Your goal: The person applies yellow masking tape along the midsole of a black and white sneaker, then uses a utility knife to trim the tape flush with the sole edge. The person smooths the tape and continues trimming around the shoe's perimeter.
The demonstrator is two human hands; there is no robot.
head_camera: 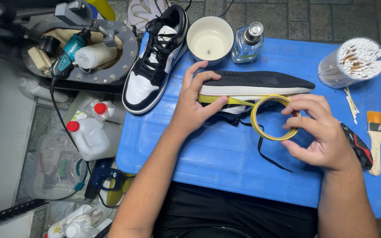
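My left hand (195, 103) grips a sneaker lying on its side (256, 83), its black sole facing up and its white midsole toward me. The thumb presses a strip of yellow tape against the midsole. My right hand (320, 132) holds the roll of yellow tape (267, 132), with tape stretched from the roll to the shoe. A black lace (267, 154) trails from the shoe across the blue board (225, 172) on my lap.
A second black-and-white sneaker (155, 61) lies at the board's far left. Behind are a white bowl (209, 39), a glass bottle (247, 42) and a tub of cotton swabs (353, 61). A brush (375, 132) and a knife (358, 147) lie right. Plastic jugs (91, 136) and a drill (69, 53) stand left.
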